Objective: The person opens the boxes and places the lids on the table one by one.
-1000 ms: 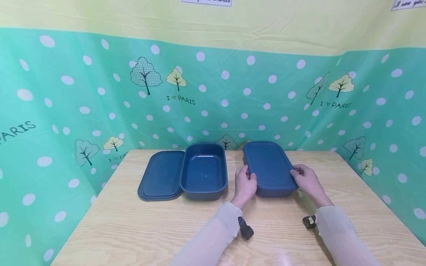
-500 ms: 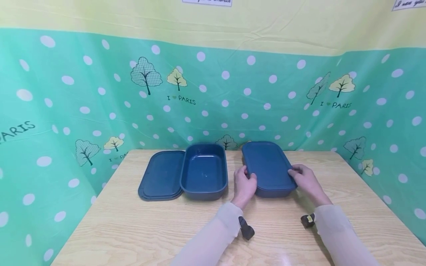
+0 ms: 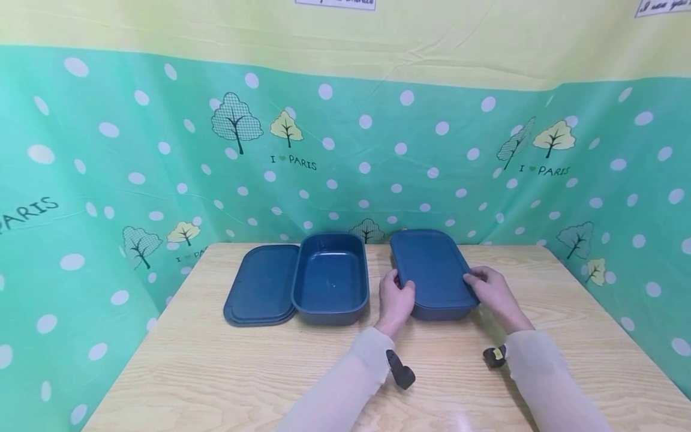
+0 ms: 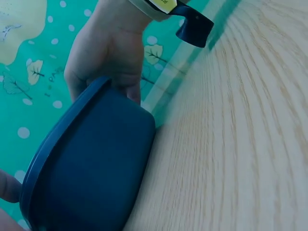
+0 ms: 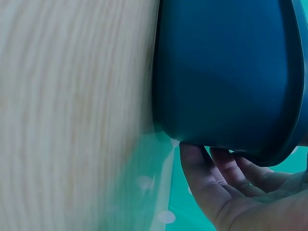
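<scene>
A dark blue lidded food container (image 3: 434,270) stands at the back right of the wooden table. My left hand (image 3: 396,303) grips its near left side, with the thumb at the lid's edge. On the opposite side my right hand (image 3: 495,297) holds it, thumb on the lid's rim and fingers lower down. In the right wrist view, those fingers (image 5: 195,166) press against the container's wall (image 5: 226,72) below the rim. The container's near wall (image 4: 91,163) fills much of the left wrist view. To the left stands an open, empty blue container (image 3: 332,276).
A loose blue lid (image 3: 263,285) lies flat against the open container's left side. Bare wood (image 3: 243,372) shows along the front of the table. A green dotted cloth (image 3: 367,162) hangs behind the table and along both sides.
The lidded container has slid slightly to the left, toward the open one. My right hand has moved left with it; my left hand has barely shifted, its grip kept.
</scene>
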### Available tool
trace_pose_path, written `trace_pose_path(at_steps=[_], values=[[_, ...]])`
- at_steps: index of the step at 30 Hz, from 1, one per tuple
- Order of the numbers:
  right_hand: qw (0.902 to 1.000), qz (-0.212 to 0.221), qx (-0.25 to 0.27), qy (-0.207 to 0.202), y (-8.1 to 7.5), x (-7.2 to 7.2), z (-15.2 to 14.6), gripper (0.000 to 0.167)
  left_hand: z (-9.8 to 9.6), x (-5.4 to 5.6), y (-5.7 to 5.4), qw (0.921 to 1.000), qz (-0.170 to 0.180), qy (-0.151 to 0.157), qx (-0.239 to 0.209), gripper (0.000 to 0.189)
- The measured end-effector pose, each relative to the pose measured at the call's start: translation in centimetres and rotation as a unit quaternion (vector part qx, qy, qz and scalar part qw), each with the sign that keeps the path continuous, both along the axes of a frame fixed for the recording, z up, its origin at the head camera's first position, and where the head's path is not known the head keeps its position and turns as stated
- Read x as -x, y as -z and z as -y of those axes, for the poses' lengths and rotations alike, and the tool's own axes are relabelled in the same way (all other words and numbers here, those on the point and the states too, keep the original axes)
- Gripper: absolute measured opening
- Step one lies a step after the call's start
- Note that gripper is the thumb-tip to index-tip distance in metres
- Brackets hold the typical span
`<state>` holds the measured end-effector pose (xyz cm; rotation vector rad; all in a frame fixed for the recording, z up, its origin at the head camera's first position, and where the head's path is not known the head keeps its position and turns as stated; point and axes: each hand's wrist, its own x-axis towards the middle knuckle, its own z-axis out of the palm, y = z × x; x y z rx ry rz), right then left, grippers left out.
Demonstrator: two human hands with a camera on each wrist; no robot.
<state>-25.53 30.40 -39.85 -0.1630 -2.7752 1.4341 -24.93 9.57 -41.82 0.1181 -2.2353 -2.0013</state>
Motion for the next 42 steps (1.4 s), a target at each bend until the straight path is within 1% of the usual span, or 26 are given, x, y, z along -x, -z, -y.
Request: trace_pose_path(at_steps=[3,8,16,21,25,30,36,42], values=[[1.0000,-0.001,0.005,0.003,-0.01,-0.05,0.14,0.056,0.07,0.08,-0.06,0.9997,0.003,0.002,-0.022,0.043],[1.0000,0.005,0.006,0.004,-0.11,-0.13,0.27,0.058,0.18,0.06,-0.05,0.9992,0.016,-0.003,-0.037,0.045],[1.0000,0.002,0.007,0.006,-0.17,-0.21,0.34,0.059,0.18,0.01,-0.18,0.9985,0.029,-0.004,-0.046,0.050],[0.9999,-0.001,0.010,0.006,-0.08,-0.18,0.30,0.060,0.19,0.00,-0.19,0.9985,0.026,-0.004,-0.049,0.050],[0.9999,-0.002,0.012,0.004,0.02,-0.11,0.16,0.059,0.18,0.04,-0.15,0.9981,0.033,-0.004,-0.052,0.051],[1.0000,0.000,0.005,0.000,0.05,-0.09,0.09,0.060,0.22,0.18,-0.07,0.9981,0.039,-0.005,-0.048,0.048],[1.0000,0.002,0.007,0.001,0.10,-0.10,0.17,0.060,0.29,0.30,-0.14,0.9974,0.046,-0.004,-0.055,0.045],[1.0000,0.000,0.006,0.002,0.13,-0.08,0.25,0.060,0.34,0.41,-0.15,0.9977,0.035,-0.007,-0.058,0.043]])
